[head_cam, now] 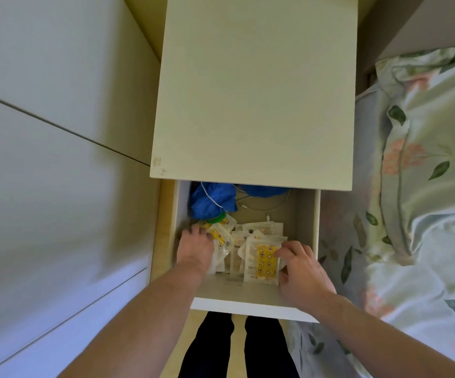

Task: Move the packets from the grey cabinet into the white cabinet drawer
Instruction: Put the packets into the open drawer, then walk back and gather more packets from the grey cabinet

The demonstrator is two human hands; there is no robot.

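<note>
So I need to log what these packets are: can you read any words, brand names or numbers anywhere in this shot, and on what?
None can be read.
Yellow-patterned packet under the right hand: small dark marks at its bottom edge, too blurred.
Packets by the left hand: only cartoon patterns, no legible text.

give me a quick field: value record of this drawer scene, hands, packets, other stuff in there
drawer: white cabinet drawer pulled open under the cabinet top
packets: pile of yellow-printed packets in the front half of the drawer
left hand: left hand inside the drawer, fingers on the packets at the left
right hand: right hand at the pile's right edge, fingers on a yellow packet
other contents: blue fabric and a white cable at the back
beside cabinet: floral bedding on the right
</note>
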